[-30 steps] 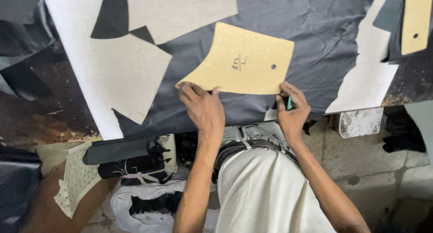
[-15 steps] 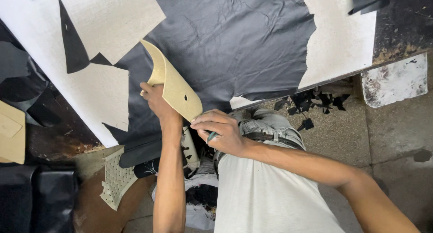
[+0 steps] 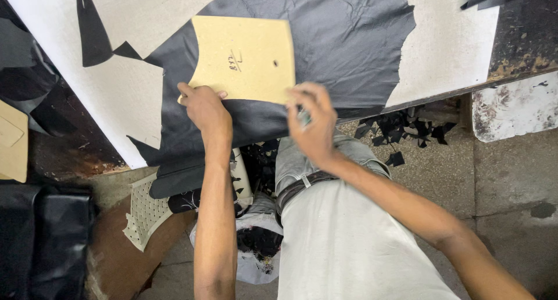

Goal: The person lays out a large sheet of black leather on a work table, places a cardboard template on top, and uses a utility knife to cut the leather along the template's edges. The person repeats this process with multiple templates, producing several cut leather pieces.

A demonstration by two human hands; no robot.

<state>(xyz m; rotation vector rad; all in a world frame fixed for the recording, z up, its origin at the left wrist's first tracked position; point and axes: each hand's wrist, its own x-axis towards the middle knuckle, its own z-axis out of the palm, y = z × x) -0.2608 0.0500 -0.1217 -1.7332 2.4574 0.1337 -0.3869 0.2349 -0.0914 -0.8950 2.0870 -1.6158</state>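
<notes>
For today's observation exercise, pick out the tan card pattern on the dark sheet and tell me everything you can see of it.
The tan card pattern is a flat, stiff-looking piece like cardboard, with straightish top and right edges and a curved left edge. It has a small punched hole and some handwritten marks. It lies flat on the black leather sheet. The left hand presses its lower left corner; the right hand, somewhat blurred and seemingly holding a small tool, is at its lower right corner.

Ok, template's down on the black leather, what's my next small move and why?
Probably press the tan template flat with the left hand, then bring the right hand to its edge: it lies on the black leather, and the right hand looks blurred.
</notes>
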